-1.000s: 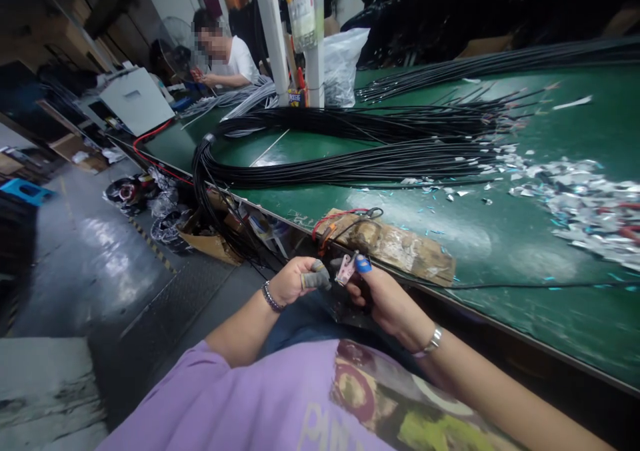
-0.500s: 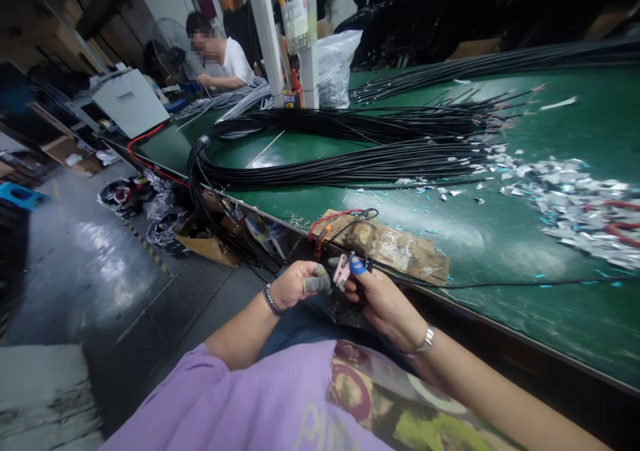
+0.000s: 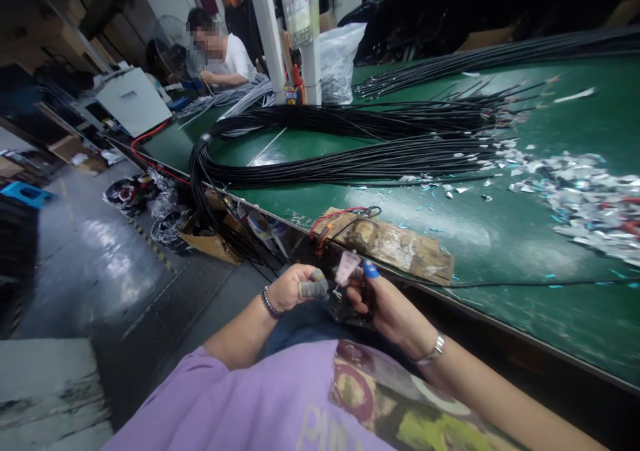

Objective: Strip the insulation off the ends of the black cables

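My left hand [image 3: 299,287], with grey finger covers on thumb and finger, is closed in a pinch at the front edge of the bench. Thin coloured wires of a cable end [image 3: 337,293] poke out from its fingertips; the rest of that cable is hidden. Just to the right, my right hand [image 3: 380,299], blue tape round its thumb, is closed on a small tool with a pale pink flat head [image 3: 347,268]. Blur hides the tool's exact kind. Its head is near the wire ends, but I cannot tell whether they touch.
A wooden block [image 3: 400,248] with red and black leads lies at the edge of the green bench [image 3: 505,324]. Black cable bundles [image 3: 345,161] lie behind it. Foil scraps [image 3: 595,204] cover the right side. A co-worker [image 3: 233,61] sits at the far left.
The tool has turned in my right hand, so its head looks broader, and the right thumb has lifted off it. Coloured wire ends now show at my left fingertips.
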Action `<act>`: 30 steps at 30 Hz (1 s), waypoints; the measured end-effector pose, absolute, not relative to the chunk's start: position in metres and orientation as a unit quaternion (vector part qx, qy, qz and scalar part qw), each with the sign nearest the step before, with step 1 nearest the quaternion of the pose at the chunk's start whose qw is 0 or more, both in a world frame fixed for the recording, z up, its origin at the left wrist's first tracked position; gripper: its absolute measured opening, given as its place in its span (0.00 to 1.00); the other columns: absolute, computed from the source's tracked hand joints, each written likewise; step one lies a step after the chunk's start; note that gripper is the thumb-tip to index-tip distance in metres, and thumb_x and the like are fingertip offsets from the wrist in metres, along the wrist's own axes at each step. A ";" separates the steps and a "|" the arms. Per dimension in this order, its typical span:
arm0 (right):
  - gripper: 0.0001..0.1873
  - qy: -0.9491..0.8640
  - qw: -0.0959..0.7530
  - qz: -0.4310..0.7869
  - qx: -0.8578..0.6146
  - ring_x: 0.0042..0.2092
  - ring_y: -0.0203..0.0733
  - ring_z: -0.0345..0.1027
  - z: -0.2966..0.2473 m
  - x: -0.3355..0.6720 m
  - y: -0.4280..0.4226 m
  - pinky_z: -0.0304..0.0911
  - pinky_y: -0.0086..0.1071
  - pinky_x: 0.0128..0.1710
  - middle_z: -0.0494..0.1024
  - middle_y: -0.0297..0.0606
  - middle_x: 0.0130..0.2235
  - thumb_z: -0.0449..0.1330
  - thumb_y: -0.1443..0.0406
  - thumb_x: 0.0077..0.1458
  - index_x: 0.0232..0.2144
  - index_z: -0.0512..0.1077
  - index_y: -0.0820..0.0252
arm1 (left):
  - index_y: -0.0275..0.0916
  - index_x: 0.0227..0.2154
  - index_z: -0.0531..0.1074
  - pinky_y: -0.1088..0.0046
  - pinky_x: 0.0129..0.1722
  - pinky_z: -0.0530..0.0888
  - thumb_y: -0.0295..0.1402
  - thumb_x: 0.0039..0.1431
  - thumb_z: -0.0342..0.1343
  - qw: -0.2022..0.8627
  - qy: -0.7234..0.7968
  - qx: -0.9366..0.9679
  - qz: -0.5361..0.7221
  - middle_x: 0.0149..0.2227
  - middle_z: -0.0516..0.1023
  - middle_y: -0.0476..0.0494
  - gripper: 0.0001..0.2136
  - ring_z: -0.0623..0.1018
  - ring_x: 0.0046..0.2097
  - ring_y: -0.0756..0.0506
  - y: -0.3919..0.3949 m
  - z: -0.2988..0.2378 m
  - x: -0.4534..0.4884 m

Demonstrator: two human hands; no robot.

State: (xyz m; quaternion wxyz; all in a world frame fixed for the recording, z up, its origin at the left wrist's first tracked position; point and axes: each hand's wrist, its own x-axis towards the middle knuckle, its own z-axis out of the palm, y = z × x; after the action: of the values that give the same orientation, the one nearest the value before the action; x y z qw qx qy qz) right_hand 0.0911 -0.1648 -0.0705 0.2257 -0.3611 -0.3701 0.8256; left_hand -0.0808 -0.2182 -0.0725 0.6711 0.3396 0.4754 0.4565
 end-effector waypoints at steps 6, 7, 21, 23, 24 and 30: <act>0.28 -0.380 0.207 0.822 -0.369 0.19 0.31 0.44 -0.077 0.101 -0.166 0.39 0.28 0.19 0.59 0.29 0.17 0.61 0.40 0.39 0.22 0.71 0.60 | 0.32 0.19 0.68 0.79 0.17 0.50 0.41 0.30 0.71 0.698 0.414 0.263 0.523 0.14 0.66 0.52 0.20 0.56 0.15 0.59 -0.230 -0.082 -0.084; 0.28 -0.381 0.203 0.822 -0.370 0.19 0.31 0.44 -0.077 0.102 -0.166 0.39 0.28 0.19 0.59 0.29 0.17 0.61 0.41 0.39 0.22 0.71 0.61 | 0.33 0.19 0.68 0.79 0.17 0.48 0.40 0.34 0.69 0.701 0.390 0.244 0.545 0.12 0.61 0.55 0.18 0.52 0.13 0.59 -0.232 -0.084 -0.086; 0.26 -0.439 0.166 0.805 -0.363 0.20 0.32 0.46 -0.078 0.109 -0.168 0.41 0.29 0.18 0.60 0.32 0.17 0.62 0.42 0.39 0.21 0.72 0.60 | 0.39 0.15 0.54 0.77 0.17 0.42 0.38 0.55 0.50 0.639 0.357 0.070 0.678 0.10 0.36 0.61 0.17 0.35 0.14 0.57 -0.242 -0.096 -0.097; 0.26 -0.439 0.166 0.804 -0.366 0.20 0.32 0.47 -0.079 0.109 -0.169 0.41 0.30 0.19 0.60 0.32 0.17 0.63 0.42 0.38 0.21 0.72 0.60 | 0.39 0.15 0.54 0.77 0.17 0.42 0.38 0.56 0.49 0.641 0.352 0.072 0.678 0.11 0.36 0.61 0.17 0.35 0.14 0.57 -0.241 -0.096 -0.097; 0.26 -0.439 0.166 0.803 -0.367 0.19 0.32 0.47 -0.080 0.110 -0.169 0.41 0.30 0.19 0.60 0.32 0.17 0.63 0.42 0.38 0.21 0.72 0.60 | 0.39 0.15 0.54 0.77 0.17 0.42 0.38 0.56 0.50 0.643 0.349 0.075 0.678 0.11 0.36 0.61 0.17 0.35 0.14 0.57 -0.240 -0.096 -0.096; 0.23 -0.445 0.168 0.795 -0.376 0.20 0.31 0.46 -0.081 0.109 -0.171 0.41 0.29 0.18 0.58 0.29 0.16 0.68 0.47 0.34 0.18 0.68 0.59 | 0.39 0.14 0.54 0.77 0.15 0.40 0.35 0.50 0.53 0.673 0.312 0.106 0.662 0.10 0.37 0.61 0.16 0.36 0.12 0.58 -0.239 -0.098 -0.096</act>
State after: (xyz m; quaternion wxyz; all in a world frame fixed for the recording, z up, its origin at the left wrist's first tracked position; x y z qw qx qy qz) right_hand 0.1095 -0.1709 -0.0814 0.1680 -0.3765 -0.4447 0.7951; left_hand -0.0956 -0.2392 -0.0982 0.6728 0.1059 0.3124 0.6622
